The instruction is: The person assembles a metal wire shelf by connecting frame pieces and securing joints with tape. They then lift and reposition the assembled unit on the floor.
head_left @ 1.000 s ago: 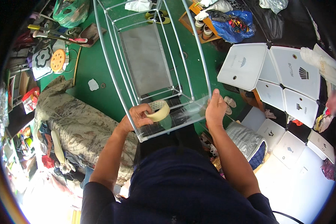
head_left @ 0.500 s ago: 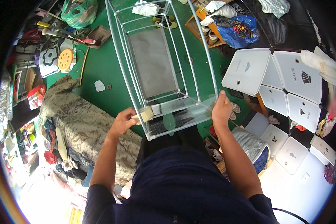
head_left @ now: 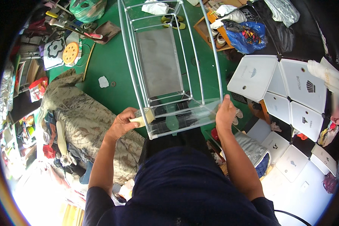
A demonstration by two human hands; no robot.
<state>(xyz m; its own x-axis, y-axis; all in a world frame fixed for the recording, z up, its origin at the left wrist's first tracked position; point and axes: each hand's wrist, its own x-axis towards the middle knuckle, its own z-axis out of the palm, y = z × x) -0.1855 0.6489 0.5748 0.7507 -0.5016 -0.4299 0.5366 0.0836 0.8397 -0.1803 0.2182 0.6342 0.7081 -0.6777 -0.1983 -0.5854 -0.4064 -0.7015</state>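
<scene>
Where clear film (head_left: pixel 184 116) glares, left hand (head_left: pixel 122 124) tape roll (head_left: pixel 144 117) half-hidden.

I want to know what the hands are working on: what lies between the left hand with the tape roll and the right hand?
In the head view, a clear plastic sheet on the white metal rack spans between the left hand, holding the tape roll, and the right hand.

We have bare green floor (head_left: pixel 113 64) open to the left of the white tube frame (head_left: pixel 169 56), up to the camouflage cloth heap (head_left: pixel 86 120) near our left hand (head_left: pixel 122 124). To the right, the white cube panels (head_left: pixel 282 90) crowd in beside our right hand (head_left: pixel 225 115). Ahead, the frame's rails block the way, leaving gaps between them.
</scene>
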